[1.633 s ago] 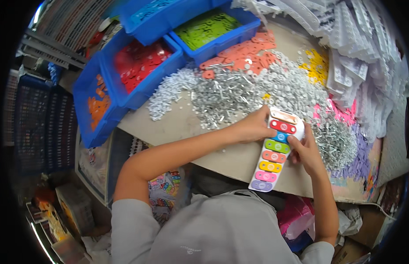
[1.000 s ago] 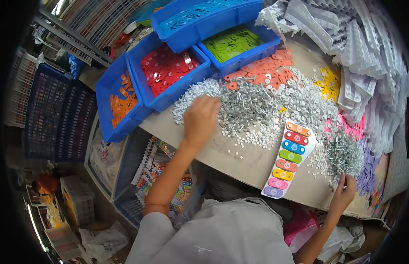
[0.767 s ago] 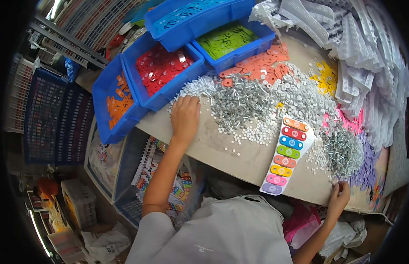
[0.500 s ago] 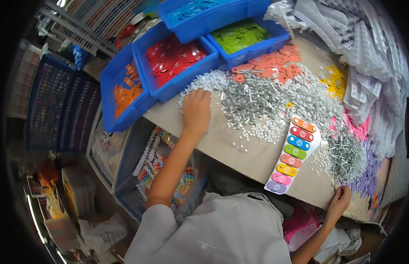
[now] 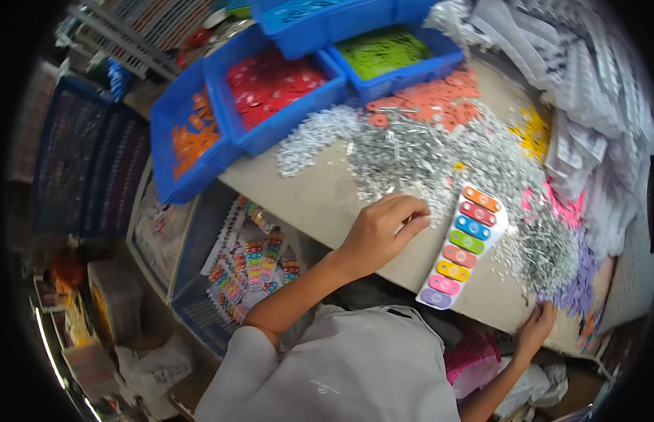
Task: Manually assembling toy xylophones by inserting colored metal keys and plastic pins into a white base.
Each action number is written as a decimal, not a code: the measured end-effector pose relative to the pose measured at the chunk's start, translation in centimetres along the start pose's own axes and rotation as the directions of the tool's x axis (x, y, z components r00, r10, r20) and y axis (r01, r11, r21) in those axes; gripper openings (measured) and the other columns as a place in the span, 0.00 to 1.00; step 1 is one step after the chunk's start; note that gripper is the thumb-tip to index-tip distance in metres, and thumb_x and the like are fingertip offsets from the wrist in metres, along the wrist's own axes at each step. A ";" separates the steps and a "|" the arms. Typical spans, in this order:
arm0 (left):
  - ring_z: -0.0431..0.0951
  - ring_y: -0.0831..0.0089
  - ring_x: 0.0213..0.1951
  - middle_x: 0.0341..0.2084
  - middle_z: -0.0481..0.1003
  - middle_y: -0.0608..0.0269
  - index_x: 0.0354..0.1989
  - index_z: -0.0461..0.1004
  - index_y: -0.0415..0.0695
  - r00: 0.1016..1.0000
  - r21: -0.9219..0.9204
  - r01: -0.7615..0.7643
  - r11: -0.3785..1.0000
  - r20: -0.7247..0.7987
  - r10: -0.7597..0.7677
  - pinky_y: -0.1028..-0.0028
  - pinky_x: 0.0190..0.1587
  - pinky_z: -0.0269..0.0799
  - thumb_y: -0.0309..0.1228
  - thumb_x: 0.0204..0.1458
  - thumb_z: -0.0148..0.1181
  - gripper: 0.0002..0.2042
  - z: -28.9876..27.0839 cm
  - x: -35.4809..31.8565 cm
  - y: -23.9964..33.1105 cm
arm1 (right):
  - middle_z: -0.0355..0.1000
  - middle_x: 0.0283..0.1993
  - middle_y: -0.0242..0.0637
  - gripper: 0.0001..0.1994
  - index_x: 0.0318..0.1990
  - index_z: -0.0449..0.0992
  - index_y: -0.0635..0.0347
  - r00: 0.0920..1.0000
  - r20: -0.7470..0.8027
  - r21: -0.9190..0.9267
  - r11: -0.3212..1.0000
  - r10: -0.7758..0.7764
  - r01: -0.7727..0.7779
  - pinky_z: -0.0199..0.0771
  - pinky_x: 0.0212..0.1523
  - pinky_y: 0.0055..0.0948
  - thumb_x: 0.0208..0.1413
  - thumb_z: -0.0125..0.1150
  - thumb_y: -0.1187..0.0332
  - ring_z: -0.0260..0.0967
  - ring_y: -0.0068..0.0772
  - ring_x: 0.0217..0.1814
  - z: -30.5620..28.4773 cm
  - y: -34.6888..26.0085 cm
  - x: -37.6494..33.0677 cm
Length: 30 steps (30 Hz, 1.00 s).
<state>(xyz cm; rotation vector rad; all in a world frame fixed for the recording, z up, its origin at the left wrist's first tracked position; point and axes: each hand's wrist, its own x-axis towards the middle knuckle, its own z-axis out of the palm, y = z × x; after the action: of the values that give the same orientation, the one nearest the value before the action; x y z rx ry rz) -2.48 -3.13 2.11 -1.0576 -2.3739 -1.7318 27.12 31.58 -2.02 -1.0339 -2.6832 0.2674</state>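
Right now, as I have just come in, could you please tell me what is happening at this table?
A person works with bare hands. The left hand is over the table, pointing toward a white toy board with coloured bars but not touching it; whether it holds anything is unclear. The right hand is at the table edge, near a pile of metal pins. Blue bins of coloured parts stand behind.

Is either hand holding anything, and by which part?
Neither holds the multicoloured strip; whether the left hand or right hand holds anything small cannot be told.
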 end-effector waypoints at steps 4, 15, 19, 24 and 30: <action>0.75 0.85 0.31 0.34 0.80 0.67 0.42 0.81 0.37 0.921 -0.276 0.370 0.887 0.235 -0.311 0.80 0.32 0.70 0.23 0.57 0.66 0.07 1.6 -0.8 0.0 | 0.66 0.41 0.49 0.04 0.44 0.67 0.67 0.979 -0.204 -0.018 1.000 -0.010 0.007 0.66 0.51 0.39 0.65 0.50 0.76 0.66 0.50 0.46 -0.3 -2.2 0.1; 0.77 0.83 0.28 0.30 0.81 0.62 0.45 0.80 0.35 0.706 -0.518 0.708 0.480 0.538 -0.460 0.84 0.25 0.69 0.24 0.60 0.62 0.07 5.6 0.4 -2.6 | 0.73 0.32 0.29 0.04 0.42 0.75 0.64 0.921 0.383 0.878 0.339 -0.077 -0.337 0.68 0.35 0.19 0.64 0.59 0.74 0.69 0.17 0.33 1.3 -18.1 2.2; 0.76 0.85 0.27 0.29 0.81 0.63 0.44 0.79 0.35 0.685 -0.489 0.728 0.481 0.559 -0.467 0.84 0.24 0.68 0.24 0.60 0.62 0.07 6.1 0.6 -2.8 | 0.76 0.31 0.29 0.06 0.44 0.77 0.64 0.861 0.500 0.848 0.253 -0.094 -0.465 0.67 0.32 0.18 0.65 0.59 0.71 0.69 0.15 0.32 2.4 -18.2 2.9; 0.74 0.86 0.26 0.27 0.79 0.65 0.43 0.79 0.36 0.683 -0.487 0.727 0.483 0.580 -0.443 0.85 0.24 0.67 0.25 0.60 0.63 0.07 6.2 0.6 -3.1 | 0.77 0.31 0.28 0.06 0.43 0.77 0.64 0.838 0.531 0.832 0.264 -0.126 -0.488 0.66 0.33 0.16 0.65 0.59 0.70 0.70 0.13 0.32 3.0 -18.4 3.5; 0.72 0.87 0.25 0.27 0.78 0.67 0.42 0.79 0.36 0.697 -0.364 0.692 0.624 0.562 -0.445 0.85 0.23 0.65 0.25 0.60 0.63 0.06 6.2 1.2 -2.2 | 0.77 0.31 0.27 0.06 0.42 0.77 0.63 0.857 0.504 0.847 0.258 -0.107 -0.466 0.66 0.32 0.16 0.65 0.60 0.70 0.71 0.13 0.33 3.1 -18.6 3.6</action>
<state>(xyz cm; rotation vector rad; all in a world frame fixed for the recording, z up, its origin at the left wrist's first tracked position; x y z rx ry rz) -2.36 2.41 -1.63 -0.7657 -2.7640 -2.8391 11.87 20.16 0.49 -0.8397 -1.8887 2.1599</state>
